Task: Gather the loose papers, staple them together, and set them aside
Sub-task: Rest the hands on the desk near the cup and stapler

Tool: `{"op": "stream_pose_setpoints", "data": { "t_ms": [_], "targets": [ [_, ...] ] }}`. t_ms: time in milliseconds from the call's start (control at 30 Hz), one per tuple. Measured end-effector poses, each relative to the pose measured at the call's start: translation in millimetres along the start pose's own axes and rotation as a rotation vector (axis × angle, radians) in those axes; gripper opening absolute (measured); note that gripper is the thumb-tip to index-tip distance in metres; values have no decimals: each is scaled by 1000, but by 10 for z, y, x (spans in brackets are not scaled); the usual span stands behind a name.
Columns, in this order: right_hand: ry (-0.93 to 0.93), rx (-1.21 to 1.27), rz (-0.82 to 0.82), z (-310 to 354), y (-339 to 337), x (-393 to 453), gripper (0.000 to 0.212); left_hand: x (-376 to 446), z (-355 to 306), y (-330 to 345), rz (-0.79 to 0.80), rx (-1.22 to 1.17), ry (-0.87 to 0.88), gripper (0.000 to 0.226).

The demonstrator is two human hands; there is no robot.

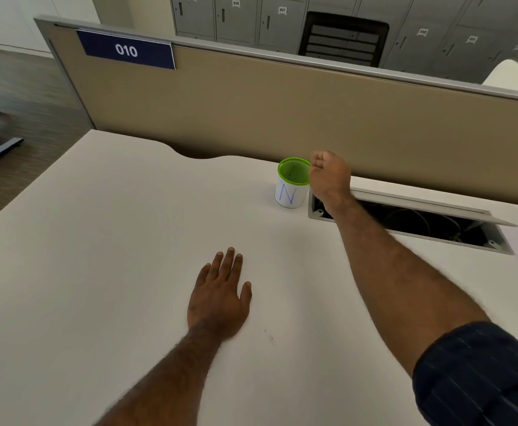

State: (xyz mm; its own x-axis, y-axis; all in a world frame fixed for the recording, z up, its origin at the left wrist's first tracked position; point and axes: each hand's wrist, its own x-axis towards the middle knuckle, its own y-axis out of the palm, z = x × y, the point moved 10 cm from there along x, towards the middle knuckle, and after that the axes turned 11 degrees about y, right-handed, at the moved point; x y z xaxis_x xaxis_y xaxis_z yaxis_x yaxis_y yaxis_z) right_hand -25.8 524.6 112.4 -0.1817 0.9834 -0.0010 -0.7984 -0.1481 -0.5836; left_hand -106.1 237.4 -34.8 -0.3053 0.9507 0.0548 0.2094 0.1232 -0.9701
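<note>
Flanking right hand: green cup, cable tray.

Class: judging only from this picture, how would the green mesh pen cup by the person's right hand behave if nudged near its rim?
The green mesh pen cup looks empty and thin-walled, so probably light. It stands taller than wide, so a nudge at the rim might tip it. On the smooth desk it may slide instead.
</note>
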Motion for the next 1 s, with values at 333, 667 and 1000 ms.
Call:
{"op": "stream_pose_setpoints", "data": {
  "t_ms": [333, 667, 1000],
  "targets": [
    [489, 647, 555, -1164, 533, -1862, 22, 19, 0, 18, 26, 24, -3, 68],
    [313, 338, 820, -1110, 765, -2531, 12, -3, -2, 24, 38, 15, 0, 67],
    [-34, -183, 291, -1457, -15, -2758, 44, 3, 18, 46, 32, 11, -1, 67]
  ]
}}
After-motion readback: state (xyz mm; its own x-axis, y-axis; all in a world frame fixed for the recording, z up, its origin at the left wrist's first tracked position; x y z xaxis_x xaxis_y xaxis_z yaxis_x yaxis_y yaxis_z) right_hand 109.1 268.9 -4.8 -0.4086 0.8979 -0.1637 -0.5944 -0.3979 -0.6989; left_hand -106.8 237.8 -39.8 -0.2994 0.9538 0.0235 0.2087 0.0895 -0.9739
